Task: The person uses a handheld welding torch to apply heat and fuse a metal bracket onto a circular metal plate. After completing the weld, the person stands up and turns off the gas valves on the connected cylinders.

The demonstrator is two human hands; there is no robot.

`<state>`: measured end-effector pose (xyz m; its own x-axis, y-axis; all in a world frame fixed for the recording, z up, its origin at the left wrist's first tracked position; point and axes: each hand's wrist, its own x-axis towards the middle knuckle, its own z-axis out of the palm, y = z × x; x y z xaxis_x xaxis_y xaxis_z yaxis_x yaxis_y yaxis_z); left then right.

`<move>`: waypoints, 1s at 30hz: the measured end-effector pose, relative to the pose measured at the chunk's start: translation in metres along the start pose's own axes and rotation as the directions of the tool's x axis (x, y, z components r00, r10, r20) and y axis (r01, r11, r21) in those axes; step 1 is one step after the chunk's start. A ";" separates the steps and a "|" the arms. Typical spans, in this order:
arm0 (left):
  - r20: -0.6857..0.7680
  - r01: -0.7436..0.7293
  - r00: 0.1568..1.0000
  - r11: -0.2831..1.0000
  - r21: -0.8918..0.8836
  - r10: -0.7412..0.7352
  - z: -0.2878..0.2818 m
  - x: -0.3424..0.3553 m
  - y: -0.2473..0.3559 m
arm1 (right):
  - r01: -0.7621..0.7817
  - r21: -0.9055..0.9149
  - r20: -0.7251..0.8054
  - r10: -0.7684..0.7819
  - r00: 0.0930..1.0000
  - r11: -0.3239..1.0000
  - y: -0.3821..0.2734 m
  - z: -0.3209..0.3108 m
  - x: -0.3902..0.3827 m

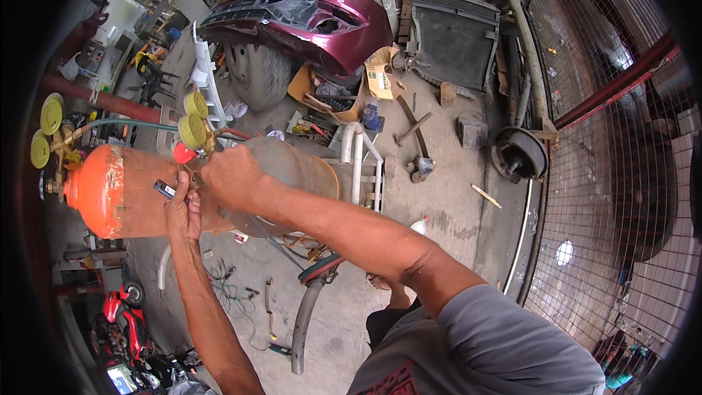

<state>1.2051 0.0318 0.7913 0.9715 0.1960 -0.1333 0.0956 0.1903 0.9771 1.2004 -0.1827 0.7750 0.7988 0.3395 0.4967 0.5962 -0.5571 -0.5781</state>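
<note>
My left hand (pixel 184 208) is raised in front of an orange gas cylinder (pixel 142 175), thumb up. Between its thumb and fingers sits a small dark, box-like object (pixel 164 189) with a pale patch, too small to name. My right hand (pixel 232 174) is closed just below a brass regulator (pixel 210 140) with two yellow-covered gauges (pixel 192 130); what its fingers grip is hidden. Beside that hand shows a red knob-like part (pixel 184 152). A grey cylinder (pixel 289 168) stands behind my right forearm. Another regulator with yellow gauges (pixel 51 113) is fitted at the orange cylinder's top.
A white pipe frame (pixel 357 164) stands by the cylinders. Hoses hang over a grey curved pipe (pixel 308 322), with cables (pixel 230 289) on the floor. Farther off are a purple car bumper (pixel 358 36), a tyre (pixel 256 77) and a brake drum (pixel 519 153). Wire mesh (pixel 585 197) closes the right side.
</note>
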 end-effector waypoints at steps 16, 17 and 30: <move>-0.107 0.096 0.990 0.992 0.084 -0.087 0.006 -0.012 0.005 | -0.092 0.277 0.746 -0.153 0.648 0.957 0.031 -0.043 0.072; -0.078 0.103 0.992 0.989 0.104 -0.095 0.002 -0.009 0.005 | -0.143 0.282 0.752 -0.126 0.647 0.949 0.031 -0.042 0.069; 0.135 0.062 0.988 0.995 0.078 -0.072 0.013 -0.003 0.005 | -0.513 0.835 0.450 0.289 0.845 0.201 -0.026 -0.001 -0.023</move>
<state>1.2054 0.0194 0.7991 0.9824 0.0501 -0.1801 0.1726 0.1270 0.9768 1.1666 -0.1764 0.7792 0.8833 0.4673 -0.0385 -0.2231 0.3467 -0.9111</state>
